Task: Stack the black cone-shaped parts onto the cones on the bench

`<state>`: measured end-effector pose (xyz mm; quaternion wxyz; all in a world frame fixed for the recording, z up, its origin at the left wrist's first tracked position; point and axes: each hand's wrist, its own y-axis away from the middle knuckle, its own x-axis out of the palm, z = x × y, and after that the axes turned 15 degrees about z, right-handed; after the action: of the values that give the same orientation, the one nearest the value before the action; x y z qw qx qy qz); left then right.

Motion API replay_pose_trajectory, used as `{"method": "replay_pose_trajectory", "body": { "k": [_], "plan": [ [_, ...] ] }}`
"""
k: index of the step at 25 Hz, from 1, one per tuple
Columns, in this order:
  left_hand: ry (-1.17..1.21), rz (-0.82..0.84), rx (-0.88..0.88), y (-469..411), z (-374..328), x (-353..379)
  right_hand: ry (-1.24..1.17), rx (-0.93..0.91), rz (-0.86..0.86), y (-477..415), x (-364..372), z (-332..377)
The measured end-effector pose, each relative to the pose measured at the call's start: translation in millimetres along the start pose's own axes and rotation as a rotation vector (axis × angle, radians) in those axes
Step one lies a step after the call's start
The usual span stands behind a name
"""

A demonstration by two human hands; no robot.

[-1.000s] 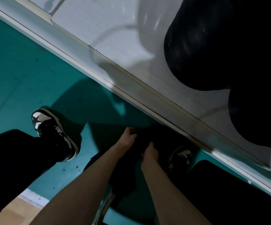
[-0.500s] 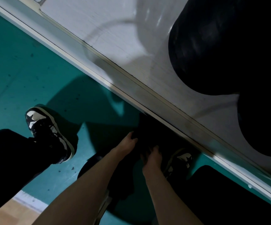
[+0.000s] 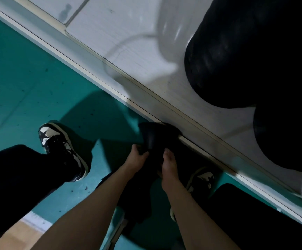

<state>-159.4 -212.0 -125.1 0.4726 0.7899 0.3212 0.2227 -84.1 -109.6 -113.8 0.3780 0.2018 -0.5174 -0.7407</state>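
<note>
A black cone-shaped part (image 3: 157, 137) is held low in front of the white bench (image 3: 128, 51), its narrow end just reaching the bench's front edge. My left hand (image 3: 137, 157) grips its left side and my right hand (image 3: 169, 165) grips its right side. Below my hands more black parts (image 3: 137, 201) sit in a dark pile, hard to make out. On the bench at the right stand two big black cones, one at the top (image 3: 246, 51) and one lower right (image 3: 287, 138), both cut off by the frame.
The floor (image 3: 29, 87) is teal. My left shoe (image 3: 59, 143) and dark trouser leg are at the left; my right shoe (image 3: 202, 179) is under the bench edge. A black mat or box (image 3: 255, 217) lies at the lower right. A metal frame (image 3: 115, 231) shows below.
Both hands have risen with the black part, which now lifts clear of the pile toward the bench edge. The camera has tilted slightly.
</note>
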Motion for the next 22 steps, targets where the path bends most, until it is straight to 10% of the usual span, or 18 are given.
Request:
{"method": "replay_pose_trajectory", "body": {
  "k": [22],
  "plan": [
    [-0.031, 0.078, 0.545, 214, -108, -15, 0.176, -0.466, 0.163, 211, 36, 92]
  ]
}}
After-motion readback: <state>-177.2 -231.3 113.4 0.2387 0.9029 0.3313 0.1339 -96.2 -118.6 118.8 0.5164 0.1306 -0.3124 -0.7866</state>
